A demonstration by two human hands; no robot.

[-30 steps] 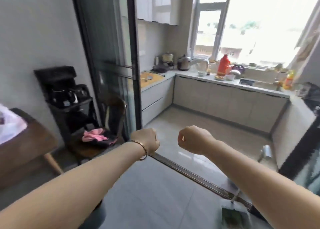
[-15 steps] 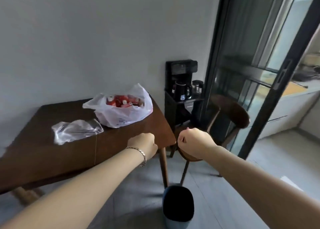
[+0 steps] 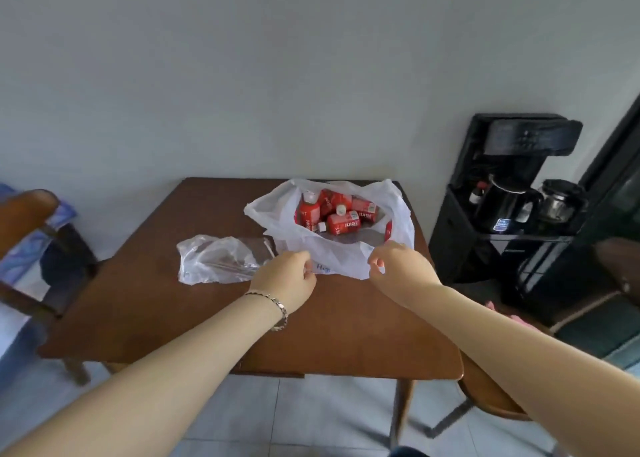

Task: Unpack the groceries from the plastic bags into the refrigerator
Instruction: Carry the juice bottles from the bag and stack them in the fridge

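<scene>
Left hand (image 3: 287,276) and right hand (image 3: 398,266): each grip is pinched shut on the near rim of the white plastic bag (image 3: 332,249), which sits on the brown surface (image 3: 329,325). Red juice bottles (image 3: 343,223) lie inside; an empty clear bag (image 3: 216,259) lies just left. Step judged: opening the bag; next, reach in for a bottle.

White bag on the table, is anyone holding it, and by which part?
Both hands, left and right, pinch the white bag's near rim.
</scene>
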